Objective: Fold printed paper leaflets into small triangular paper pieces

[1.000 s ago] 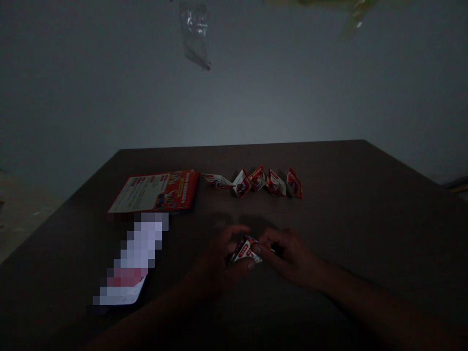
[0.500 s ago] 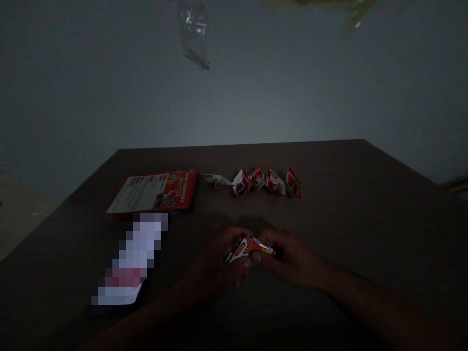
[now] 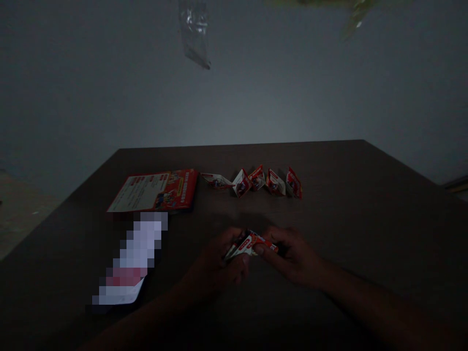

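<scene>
Between my hands is a folded red-and-white printed card [image 3: 243,247], held low over the table. My left hand [image 3: 224,265] grips its left end, thumb on the near side. The other end is pinched by my right hand [image 3: 295,256], whose thumb presses on the red printed face. Beyond my hands stands a row of similar folded cards, among them a white-and-red one [image 3: 241,184] and a red one [image 3: 294,183] at the right end. Dim light hides the finer creases and some of my fingers.
A red-and-white printed booklet or flat box [image 3: 153,192] lies at the left. Nearer me is a long pale object [image 3: 137,253], blurred by large pixels. The dark table [image 3: 351,195] meets a grey wall, where a clear plastic bag [image 3: 195,34] hangs.
The card has shifted slightly in my fingers, and its red face is turned differently. My right thumb has moved up onto it. The row of cards stays put.
</scene>
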The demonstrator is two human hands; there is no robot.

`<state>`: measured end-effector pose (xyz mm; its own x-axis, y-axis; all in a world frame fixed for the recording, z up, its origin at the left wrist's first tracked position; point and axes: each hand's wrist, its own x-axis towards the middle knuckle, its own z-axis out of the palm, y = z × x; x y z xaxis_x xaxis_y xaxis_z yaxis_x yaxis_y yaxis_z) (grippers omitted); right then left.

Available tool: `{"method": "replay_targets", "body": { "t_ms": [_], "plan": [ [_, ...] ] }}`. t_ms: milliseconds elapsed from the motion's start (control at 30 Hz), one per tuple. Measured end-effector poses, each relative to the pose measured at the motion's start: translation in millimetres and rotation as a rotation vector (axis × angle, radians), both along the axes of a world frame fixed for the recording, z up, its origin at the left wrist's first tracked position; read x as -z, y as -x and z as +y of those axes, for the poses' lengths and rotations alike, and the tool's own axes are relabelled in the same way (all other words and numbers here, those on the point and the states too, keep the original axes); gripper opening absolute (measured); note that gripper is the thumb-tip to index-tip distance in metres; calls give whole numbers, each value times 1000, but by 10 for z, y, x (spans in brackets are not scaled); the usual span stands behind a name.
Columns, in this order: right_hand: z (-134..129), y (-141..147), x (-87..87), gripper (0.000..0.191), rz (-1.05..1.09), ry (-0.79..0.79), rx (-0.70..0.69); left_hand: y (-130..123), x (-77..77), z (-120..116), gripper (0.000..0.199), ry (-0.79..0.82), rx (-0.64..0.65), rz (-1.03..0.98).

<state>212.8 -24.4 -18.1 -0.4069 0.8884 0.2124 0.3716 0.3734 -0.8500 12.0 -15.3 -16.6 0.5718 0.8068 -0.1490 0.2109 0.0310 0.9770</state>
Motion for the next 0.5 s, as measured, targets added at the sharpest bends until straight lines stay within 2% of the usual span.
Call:
{"method": "replay_targets", "body": {
  "t_ms": [267, 500],
  "plan": [
    [8, -11, 4, 21, 7, 14, -23, -1, -32, 17, 24, -118, 52, 144],
    [14, -13, 15, 22, 5, -9, -16, 9, -4, 15, 26, -150, 44, 154]
  ]
}}
